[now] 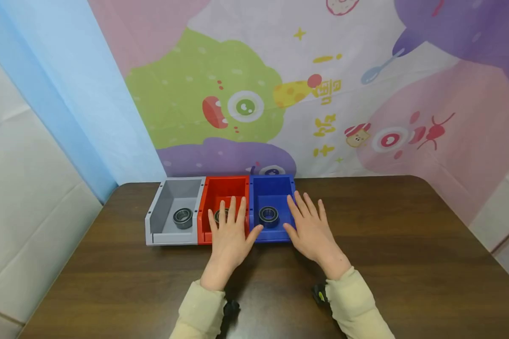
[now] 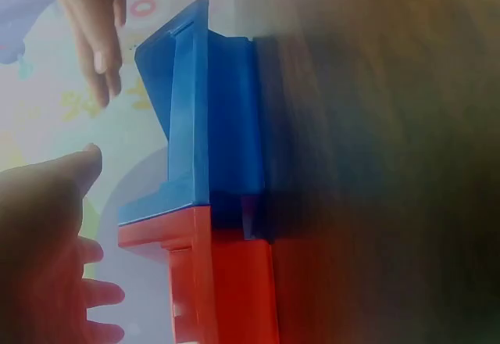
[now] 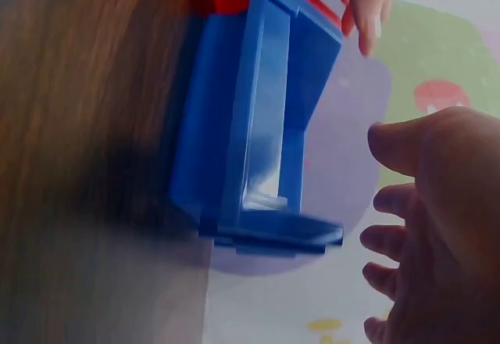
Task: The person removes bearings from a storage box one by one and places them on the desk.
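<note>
both hands flat, holding nothing | left hand point(image 1: 229, 233) over red bin point(image 1: 223, 188), right hand point(image 1: 310, 230) by blue bin point(image 1: 271, 190), frame center | tip: pinch the bearing point(image 1: 268, 216) by its rim, lift straight up

Three bins stand side by side on the brown table point(image 1: 407, 245): grey bin point(image 1: 161, 207), red bin point(image 1: 225, 190), blue bin point(image 1: 273, 190), each with a bearing inside. The left hand point(image 1: 229, 235) lies flat over the red bin's front; the right hand point(image 1: 311, 230) lies open at the blue bin's right edge.

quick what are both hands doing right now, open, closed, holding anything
Left hand: open, fingers straight, over the front of the red bin, holding nothing.
Right hand: open, fingers straight, beside the blue bin, holding nothing.
</note>
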A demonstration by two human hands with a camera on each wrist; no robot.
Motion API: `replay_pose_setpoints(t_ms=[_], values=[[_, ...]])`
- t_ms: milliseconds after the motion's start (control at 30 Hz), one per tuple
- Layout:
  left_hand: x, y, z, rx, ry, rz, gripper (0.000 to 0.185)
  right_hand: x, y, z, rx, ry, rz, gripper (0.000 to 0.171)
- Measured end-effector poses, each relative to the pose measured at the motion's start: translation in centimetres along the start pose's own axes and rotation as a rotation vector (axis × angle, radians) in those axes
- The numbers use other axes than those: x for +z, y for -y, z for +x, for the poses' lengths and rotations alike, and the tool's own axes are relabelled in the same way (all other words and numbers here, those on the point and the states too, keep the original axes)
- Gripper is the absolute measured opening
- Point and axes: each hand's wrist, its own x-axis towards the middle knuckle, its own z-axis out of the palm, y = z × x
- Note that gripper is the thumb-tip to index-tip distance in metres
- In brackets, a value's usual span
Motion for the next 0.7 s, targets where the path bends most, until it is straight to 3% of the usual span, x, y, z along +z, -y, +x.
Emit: replay_pose_setpoints(t_ms=[333, 500, 700], values=[[0.1, -0.3, 0.2, 0.053, 0.004, -0.034, 0.077, 1.1, 1.9, 2.0, -0.183, -0.023, -0.027, 0.053], [0.4, -0.3, 0.4, 0.075, -0.002, -0.175, 0.072, 2.0, 2.5, 3.2, -0.197, 0.036, 0.023, 0.05], [1.0, -0.1, 0.6, 0.031, 0.035, -0.409, 0.07, 2.9, 3.0, 4.3, -0.102, 0.132, 0.074, 0.051]])
